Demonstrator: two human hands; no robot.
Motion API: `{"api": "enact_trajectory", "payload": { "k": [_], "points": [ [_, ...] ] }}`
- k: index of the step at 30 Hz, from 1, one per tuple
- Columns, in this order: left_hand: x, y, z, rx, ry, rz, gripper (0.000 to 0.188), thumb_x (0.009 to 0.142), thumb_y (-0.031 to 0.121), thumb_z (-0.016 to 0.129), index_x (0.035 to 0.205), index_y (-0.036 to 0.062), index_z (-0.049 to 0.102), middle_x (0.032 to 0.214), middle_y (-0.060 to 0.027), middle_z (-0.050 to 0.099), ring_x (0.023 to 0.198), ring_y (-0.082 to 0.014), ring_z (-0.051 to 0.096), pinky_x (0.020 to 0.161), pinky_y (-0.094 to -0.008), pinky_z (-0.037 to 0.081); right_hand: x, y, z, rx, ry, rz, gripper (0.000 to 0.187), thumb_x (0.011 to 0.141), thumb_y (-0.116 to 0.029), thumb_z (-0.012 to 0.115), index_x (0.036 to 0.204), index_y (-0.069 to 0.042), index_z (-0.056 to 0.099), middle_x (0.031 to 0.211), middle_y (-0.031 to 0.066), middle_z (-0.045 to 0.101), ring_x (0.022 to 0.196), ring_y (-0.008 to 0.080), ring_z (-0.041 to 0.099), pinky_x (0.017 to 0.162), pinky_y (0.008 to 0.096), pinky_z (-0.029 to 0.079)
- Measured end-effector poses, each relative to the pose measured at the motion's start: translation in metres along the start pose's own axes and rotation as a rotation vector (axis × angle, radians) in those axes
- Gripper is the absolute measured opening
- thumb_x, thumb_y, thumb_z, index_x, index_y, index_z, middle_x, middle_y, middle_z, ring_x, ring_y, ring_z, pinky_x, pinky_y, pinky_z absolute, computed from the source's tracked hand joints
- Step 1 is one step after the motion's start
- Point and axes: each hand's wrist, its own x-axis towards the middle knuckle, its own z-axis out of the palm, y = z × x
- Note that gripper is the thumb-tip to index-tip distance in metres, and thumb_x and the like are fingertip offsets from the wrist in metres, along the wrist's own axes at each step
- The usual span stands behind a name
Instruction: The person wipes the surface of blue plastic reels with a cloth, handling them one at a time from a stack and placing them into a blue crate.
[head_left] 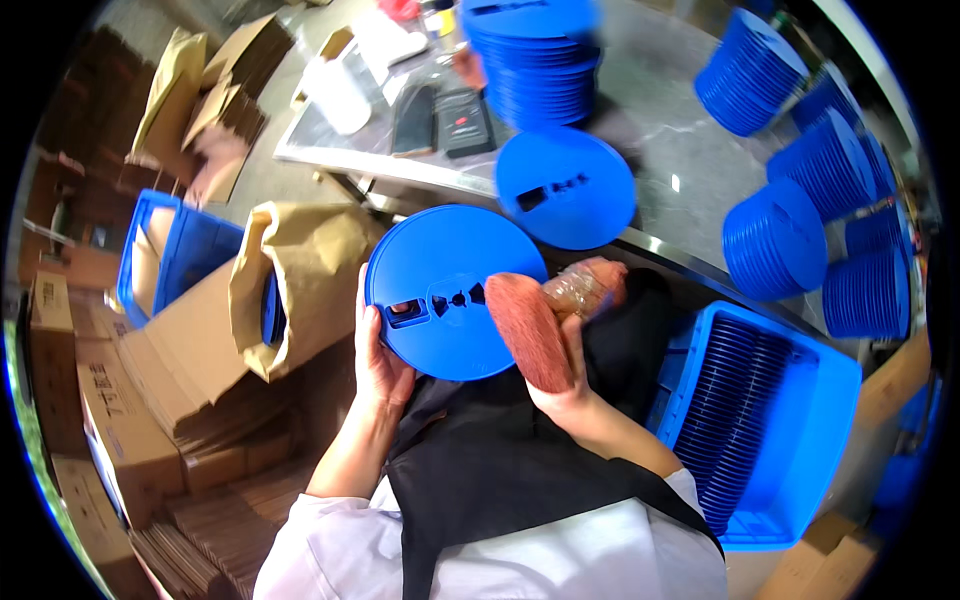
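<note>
My left hand (384,362) grips the left edge of a round blue plastic disc (430,245), thumb on its face near a rectangular slot. The disc faces up toward me, with several small cut-outs round its centre. My right hand (562,385) is closed round a reddish-brown, fuzzy pad (525,330) with a shiny, clear-wrapped part (580,287) at its far side. The pad overlaps the disc's right edge; whether it touches the face I cannot tell. Just beyond, another blue disc (570,215) lies at the edge of the grey table (655,140).
A tall stack of blue discs (540,80) stands on the table, with several more stacks (775,240) at the right. To my right a blue crate (800,450) holds rows of discs. Left are a brown paper sack (320,240), a blue bin (205,245) and cardboard boxes (120,420).
</note>
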Motion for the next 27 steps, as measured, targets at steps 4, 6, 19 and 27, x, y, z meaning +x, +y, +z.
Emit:
{"api": "enact_trajectory", "payload": {
  "k": [4, 6, 19, 27],
  "points": [
    [-0.014, -0.016, -0.061, -0.127, 0.132, 0.091, 0.068, 0.092, 0.009, 0.062, 0.15, 0.0179, 0.029, 0.096, -0.0034, 0.058, 0.089, -0.0145, 0.056, 0.096, -0.0362, 0.047, 0.027, 0.049, -0.024, 0.052, 0.163, 0.219, 0.059, 0.1, -0.049, 0.042, 0.14, -0.006, 0.042, 0.138, 0.0065, 0.051, 0.128, 0.0183, 0.048, 0.109, 0.0354, 0.035],
    [-0.021, -0.025, -0.084, -0.182, 0.192, 0.108, 0.07, 0.091, 0.007, 0.063, 0.151, 0.0203, 0.028, 0.097, -0.0038, 0.058, 0.089, -0.0151, 0.057, 0.097, -0.0365, 0.046, 0.044, 0.063, -0.027, -0.141, 0.181, 0.277, 0.062, 0.099, -0.045, 0.048, 0.144, -0.004, 0.036, 0.138, 0.0087, 0.05, 0.128, 0.0185, 0.048, 0.111, 0.0344, 0.032],
    [-0.028, -0.034, -0.087, -0.257, 0.307, 0.028, 0.071, 0.09, 0.0, 0.061, 0.15, 0.0168, 0.028, 0.121, -0.0058, 0.056, 0.098, -0.0162, 0.058, 0.099, -0.0365, 0.047, 0.064, 0.078, 0.013, -1.738, -0.271, -0.29, 0.052, 0.062, -0.015, 0.077, 0.109, -0.002, 0.06, 0.116, 0.0155, 0.062, 0.111, 0.0346, 0.057, 0.092, 0.0442, 0.046],
    [-0.025, -0.031, -0.086, -0.234, 0.251, -0.045, 0.07, 0.091, 0.004, 0.062, 0.151, 0.0131, 0.026, 0.108, -0.0072, 0.06, 0.097, -0.0157, 0.059, 0.095, -0.0348, 0.049, 0.069, 0.06, -0.031, -1.856, -0.336, -0.587, 0.033, 0.074, -0.009, 0.068, 0.107, -0.007, 0.063, 0.12, 0.01, 0.062, 0.116, 0.0317, 0.055, 0.099, 0.0414, 0.045]
  ]
}}
